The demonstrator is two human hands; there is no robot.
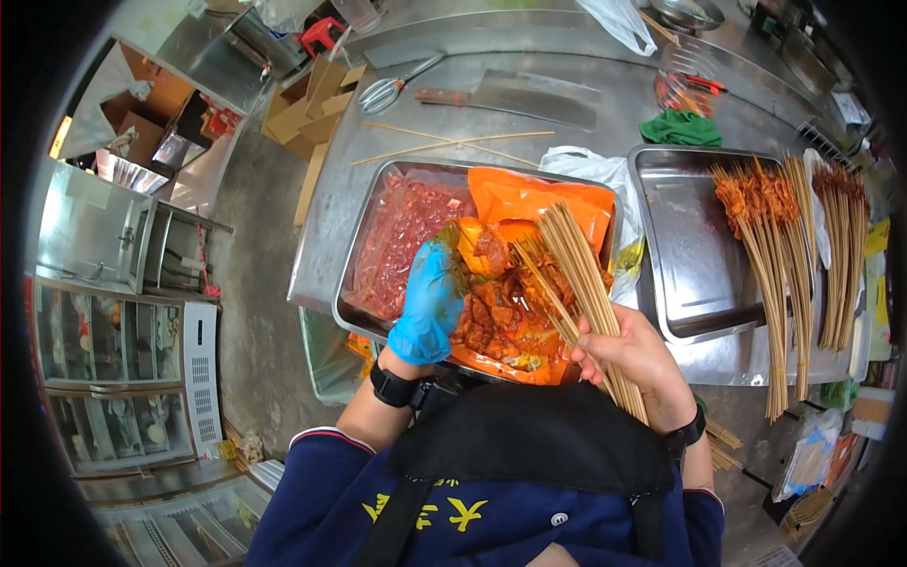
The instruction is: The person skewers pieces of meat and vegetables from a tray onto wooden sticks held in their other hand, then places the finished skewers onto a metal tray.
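My left hand point(430, 298), in a blue glove smeared with sauce, has its fingers closed at the edge of an orange bag point(539, 203); what they hold is hidden. Red marinated meat chunks point(491, 307) lie in the opened bag, just right of the glove. My bare right hand point(619, 354) grips a thick bundle of wooden skewers point(581, 265), their upper ends over the meat. Both hands are above a metal tray point(373, 326), where a clear bag of paler raw meat point(411, 222) fills the left side.
A second metal tray point(699, 274) stands to the right, with loaded meat skewers point(761, 203) across its right side. Behind lie a cleaver point(534, 97), scissors point(383, 94), two crossed loose skewers point(453, 142) and a green cloth point(680, 128). A glass-door fridge point(113, 340) is at left.
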